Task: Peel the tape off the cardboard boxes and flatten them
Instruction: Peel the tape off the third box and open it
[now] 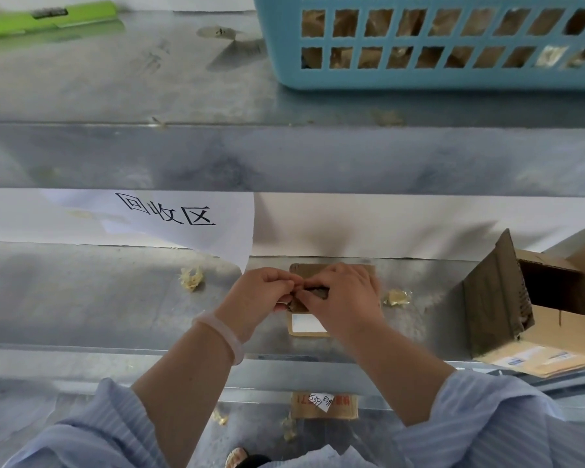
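We see the left hand (257, 292) and right hand (347, 298) meeting, fingers curled, both pinching the top of a small cardboard box (308, 324) that lies on the metal desk (115, 298). An open box (554, 332) stands apart on the right.

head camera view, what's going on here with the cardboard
A person is working on a small flat brown cardboard box on the grey metal bench. The fingers of the left hand and right hand pinch at its top face together, apparently picking at tape. Two crumpled yellowish tape wads lie beside it, and a larger open brown cardboard box waits at the right.
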